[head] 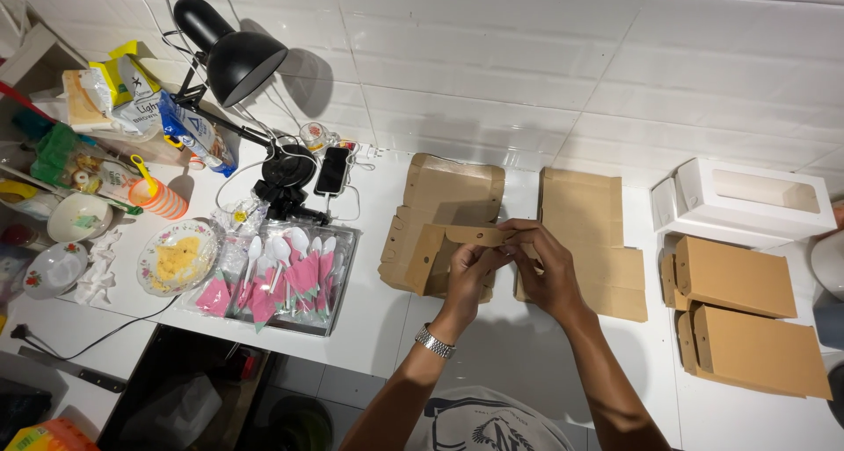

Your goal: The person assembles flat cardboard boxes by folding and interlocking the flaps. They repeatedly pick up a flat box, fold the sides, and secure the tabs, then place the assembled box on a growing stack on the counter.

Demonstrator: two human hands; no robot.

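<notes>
Both hands, left hand [469, 262] and right hand [542, 266], pinched the light, stiff cardboard box blank [440, 249] by its flap edge, beside the flat blank [585, 240].

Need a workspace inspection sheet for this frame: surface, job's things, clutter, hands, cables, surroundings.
Surface: white table, crowded at its left end.
Job's things: brown cardboard box blank held half folded; flat brown blank beside it; two folded brown boxes and a white window box to the right.
Clutter: tray of white spoons with pink napkins, flowered plate, bowls, snack bags, orange cup.
Hands: left hand and right hand both grip the blank's strip; steel watch on left wrist.
Cables: white cable to a phone; black cord at left edge.
Surroundings: black desk lamp, white tiled wall.
</notes>
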